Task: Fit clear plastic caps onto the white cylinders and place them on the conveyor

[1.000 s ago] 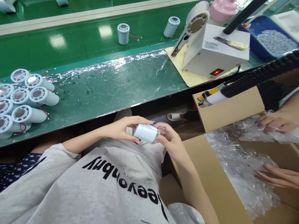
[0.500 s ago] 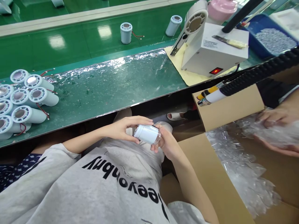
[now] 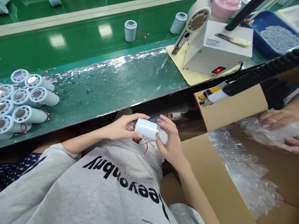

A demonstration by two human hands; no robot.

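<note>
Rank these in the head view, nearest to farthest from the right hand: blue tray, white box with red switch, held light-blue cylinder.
1. Held light-blue cylinder: just left of the right hand.
2. White box with red switch: on the bench, ahead and right.
3. Blue tray: beyond the box, farther right.

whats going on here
A person holds a pale blue cylinder in the left hand, red wires hanging below it, with the right hand at its clear end. Similar cylinders lie grouped on the bench, and two more stand on the green surface behind. To the right, another person's hands are in clear plastic pieces at a cardboard box.
</note>
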